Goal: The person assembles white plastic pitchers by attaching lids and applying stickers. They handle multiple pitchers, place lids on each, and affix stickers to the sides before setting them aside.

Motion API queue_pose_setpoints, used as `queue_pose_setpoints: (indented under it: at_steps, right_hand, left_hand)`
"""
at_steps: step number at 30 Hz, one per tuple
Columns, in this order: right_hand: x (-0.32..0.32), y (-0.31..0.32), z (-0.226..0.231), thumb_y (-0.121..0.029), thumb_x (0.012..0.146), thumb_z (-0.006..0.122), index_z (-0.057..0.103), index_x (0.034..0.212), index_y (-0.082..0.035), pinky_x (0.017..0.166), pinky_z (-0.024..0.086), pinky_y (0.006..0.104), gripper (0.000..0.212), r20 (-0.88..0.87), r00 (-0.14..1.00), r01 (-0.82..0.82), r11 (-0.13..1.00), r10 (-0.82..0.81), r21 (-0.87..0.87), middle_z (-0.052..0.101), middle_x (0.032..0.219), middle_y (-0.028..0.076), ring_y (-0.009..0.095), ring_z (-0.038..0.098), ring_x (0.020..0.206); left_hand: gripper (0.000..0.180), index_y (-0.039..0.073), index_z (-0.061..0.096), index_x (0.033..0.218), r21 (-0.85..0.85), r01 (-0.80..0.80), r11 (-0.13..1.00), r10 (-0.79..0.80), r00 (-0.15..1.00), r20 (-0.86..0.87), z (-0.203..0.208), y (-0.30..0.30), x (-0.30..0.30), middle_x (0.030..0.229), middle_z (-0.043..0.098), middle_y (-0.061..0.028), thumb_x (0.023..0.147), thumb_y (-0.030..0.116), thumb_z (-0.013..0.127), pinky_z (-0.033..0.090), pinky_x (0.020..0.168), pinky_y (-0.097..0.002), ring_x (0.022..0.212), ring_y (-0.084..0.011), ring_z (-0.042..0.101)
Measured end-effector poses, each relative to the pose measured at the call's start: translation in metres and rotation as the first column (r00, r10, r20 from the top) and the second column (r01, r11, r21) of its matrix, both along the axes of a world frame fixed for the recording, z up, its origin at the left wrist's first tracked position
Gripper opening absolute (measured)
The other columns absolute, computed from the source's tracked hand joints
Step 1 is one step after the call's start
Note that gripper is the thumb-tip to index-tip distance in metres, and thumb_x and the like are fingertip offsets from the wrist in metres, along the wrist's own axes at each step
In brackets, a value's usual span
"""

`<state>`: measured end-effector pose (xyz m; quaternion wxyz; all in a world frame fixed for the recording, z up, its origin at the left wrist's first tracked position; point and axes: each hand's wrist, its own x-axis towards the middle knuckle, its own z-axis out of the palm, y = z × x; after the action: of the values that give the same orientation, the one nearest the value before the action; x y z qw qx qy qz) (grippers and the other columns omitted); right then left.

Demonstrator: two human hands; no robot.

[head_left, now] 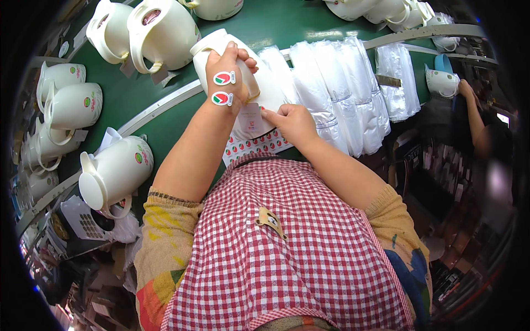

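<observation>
A cream-white plastic jug (270, 83) lies tilted before me, and my left hand (227, 71) is closed around its handle. Two oval red, green and white stickers (222, 78) cling to the back of that hand and wrist. From the handle hangs a pale paper tag (251, 118). My right hand (297, 126) has thumb and forefinger pinched together at the jug's side beside the tag. A small red and green sticker shows at those fingertips, partly covered by them. Beneath the jug lies a sheet of the same stickers (264, 144), its upper part hidden.
Stacks of clear plastic bags (337, 94) lie to the right of the jug. Similar jugs (118, 171) stand at the left and far side of the green table (281, 27). A metal rail (157, 107) crosses it. At far right, another person's hand (468, 91) touches a jug.
</observation>
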<state>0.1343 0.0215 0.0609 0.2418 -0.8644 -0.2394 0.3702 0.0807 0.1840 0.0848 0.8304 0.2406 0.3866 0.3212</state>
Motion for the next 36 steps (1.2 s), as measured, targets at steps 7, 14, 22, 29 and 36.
queue_pose_setpoints:
  at_steps: [7,14,22,29,36]
  right_hand:
    - [0.021,0.019,0.013,-0.050,0.081,0.066,0.065,0.064,-0.004,0.057,0.047,0.0330,0.049,0.171,0.969,-0.165,0.983,0.176,-0.076,0.062,0.058,0.009,0.021,0.062,0.058]
    - [0.111,-0.022,-0.009,-0.025,0.093,0.059,0.061,0.071,-0.002,0.051,0.038,0.0237,0.032,-0.241,0.932,0.358,0.779,-0.269,0.514,0.056,0.057,0.003,0.008,0.050,0.053]
    - [0.178,-0.041,0.003,-0.058,0.095,0.037,0.048,0.126,0.002,0.080,0.047,0.0334,0.069,-0.738,0.669,0.697,0.420,-0.089,0.581,0.059,0.116,0.018,0.027,0.060,0.102]
    - [0.217,-0.021,0.023,-0.077,0.086,0.026,0.029,0.145,-0.001,0.101,0.039,0.0438,0.097,-0.850,0.404,0.839,0.233,0.338,0.492,0.035,0.146,0.023,0.038,0.039,0.131]
    - [0.208,0.001,0.000,-0.064,0.095,0.030,0.046,0.133,-0.002,0.091,0.046,0.0382,0.075,-0.717,0.689,0.615,0.442,0.102,0.653,0.062,0.114,0.018,0.030,0.062,0.101]
  left_hand:
    - [0.010,0.008,0.044,0.094,-0.010,0.077,0.997,-0.076,0.996,0.055,-0.006,0.005,0.002,0.071,0.052,-0.0033,0.096,0.014,0.052,0.045,0.060,-0.0328,0.062,-0.0166,0.051]
    - [0.035,0.004,0.048,0.115,0.365,0.603,0.709,-0.666,0.743,0.066,0.057,0.035,0.049,0.095,0.064,-0.0102,0.086,0.011,0.067,0.050,0.082,-0.0348,0.092,-0.0228,0.064]
    - [0.034,-0.001,0.056,0.113,0.617,0.691,0.377,-0.640,0.675,-0.366,0.012,0.050,0.188,0.100,0.066,-0.0074,0.084,0.004,0.071,0.051,0.080,-0.0268,0.089,-0.0117,0.063]
    - [0.037,-0.001,0.059,0.116,0.567,0.763,0.310,-0.633,0.611,-0.476,-0.036,0.037,0.233,0.096,0.067,-0.0052,0.082,0.006,0.073,0.050,0.077,-0.0280,0.086,-0.0116,0.061]
    - [0.036,0.002,0.058,0.116,0.645,0.540,0.542,-0.424,0.837,-0.345,-0.055,0.046,0.214,0.101,0.067,-0.0074,0.084,0.011,0.070,0.049,0.076,-0.0279,0.087,-0.0135,0.062]
